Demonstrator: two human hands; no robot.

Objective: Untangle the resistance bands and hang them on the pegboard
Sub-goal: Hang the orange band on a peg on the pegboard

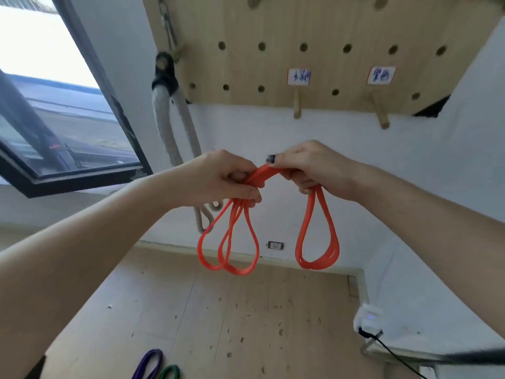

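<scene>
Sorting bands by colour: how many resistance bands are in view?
3: an orange band held in both hands, a purple band and a green band on the floor at the bottom edge. More may lie out of frame.

Your left hand (229, 179) and right hand (314, 170) cover the orange band (262, 175) where they grip it. Below your left hand, the purple band (149, 363) and green band (169, 372) leave the frame's bottom edge. Above your right hand, the two labels (299, 77) are unreadable.

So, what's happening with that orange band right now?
Left hand, right hand both gripping orange band. Loops hanging below, not yet hung. Pegs bare, nothing in the way.
</scene>
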